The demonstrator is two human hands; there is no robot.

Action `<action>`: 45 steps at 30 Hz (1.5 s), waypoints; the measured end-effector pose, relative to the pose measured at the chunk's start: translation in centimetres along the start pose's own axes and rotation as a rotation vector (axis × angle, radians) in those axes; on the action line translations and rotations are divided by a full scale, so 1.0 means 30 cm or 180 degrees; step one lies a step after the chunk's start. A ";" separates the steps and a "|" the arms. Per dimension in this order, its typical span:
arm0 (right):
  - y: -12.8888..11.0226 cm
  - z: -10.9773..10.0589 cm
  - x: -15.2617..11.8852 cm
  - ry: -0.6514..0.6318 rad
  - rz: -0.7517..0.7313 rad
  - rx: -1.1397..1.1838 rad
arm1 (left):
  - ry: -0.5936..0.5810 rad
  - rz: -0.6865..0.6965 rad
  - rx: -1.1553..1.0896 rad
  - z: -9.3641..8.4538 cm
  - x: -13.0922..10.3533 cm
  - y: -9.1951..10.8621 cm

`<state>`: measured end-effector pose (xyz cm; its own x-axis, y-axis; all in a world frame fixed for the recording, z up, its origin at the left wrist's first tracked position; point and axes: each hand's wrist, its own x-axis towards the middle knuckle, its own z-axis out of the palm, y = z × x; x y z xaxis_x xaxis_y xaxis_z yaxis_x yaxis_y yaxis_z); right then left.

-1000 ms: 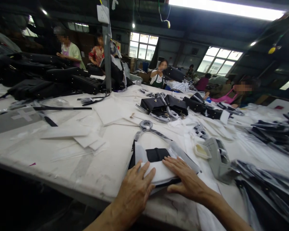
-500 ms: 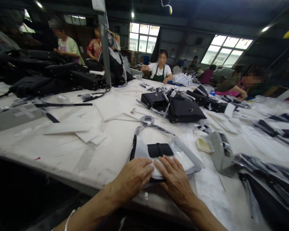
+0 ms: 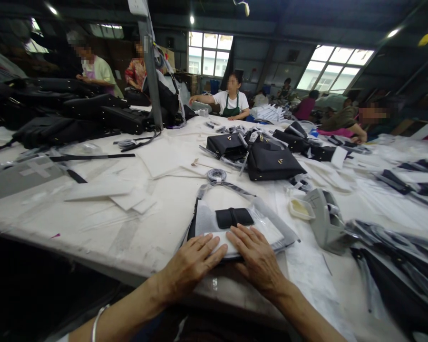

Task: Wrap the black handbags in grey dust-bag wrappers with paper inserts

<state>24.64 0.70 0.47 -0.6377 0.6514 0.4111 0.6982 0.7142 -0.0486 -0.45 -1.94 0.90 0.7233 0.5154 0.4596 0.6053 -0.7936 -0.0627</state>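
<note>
A black handbag (image 3: 191, 227) lies flat at the table's near edge, its upper face covered by pale grey wrapping (image 3: 206, 216). On top sit a black flap-like piece (image 3: 234, 217) with a band across its middle and a white sheet (image 3: 271, 232) under clear film. My left hand (image 3: 196, 254) rests on the near left part of the bag, fingers stretched out over the white layer. Beside it, my right hand (image 3: 255, 251) lies with spread fingers on the near right part. Behind the bag, its wrapped handle (image 3: 231, 186) touches a coiled wrapped strap (image 3: 217, 175).
Black handbags (image 3: 274, 159) stand farther back. A grey tape dispenser (image 3: 323, 221) and a small plastic tub (image 3: 301, 209) are to the right, near wrapped straps (image 3: 381, 242). White sheets (image 3: 110, 192) lie left. A metal post (image 3: 153, 71) rises behind; co-workers sit around.
My left hand's fingers have straightened out and spread on the bag. My right hand stays on it, nearly in place. The co-worker opposite has stretched an arm farther to the left.
</note>
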 end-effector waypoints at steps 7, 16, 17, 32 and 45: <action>0.007 0.021 -0.020 0.0483 -0.0357 -0.0065 | 0.0508 -0.0120 0.0074 0.061 -0.032 0.001; -0.078 0.066 -0.037 0.0894 -0.0077 -0.0266 | 0.0672 -0.0317 0.0326 0.069 0.000 0.061; -0.088 0.069 -0.036 0.0891 -0.0068 -0.0248 | 0.0636 -0.0345 0.0328 0.069 -0.002 0.059; -0.092 0.063 -0.016 0.0954 -0.0109 -0.0125 | -0.0064 0.0045 0.1346 0.078 0.011 0.056; -0.073 0.150 0.181 0.1277 -0.0171 -0.0576 | 0.0820 -0.0098 0.1023 0.075 -0.007 -0.132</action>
<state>18.19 3.82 -1.31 -0.5230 0.4381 0.7311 0.7359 0.6648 0.1281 -2.23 1.82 -0.94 0.6210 0.4070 0.6698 0.7278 -0.6166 -0.3001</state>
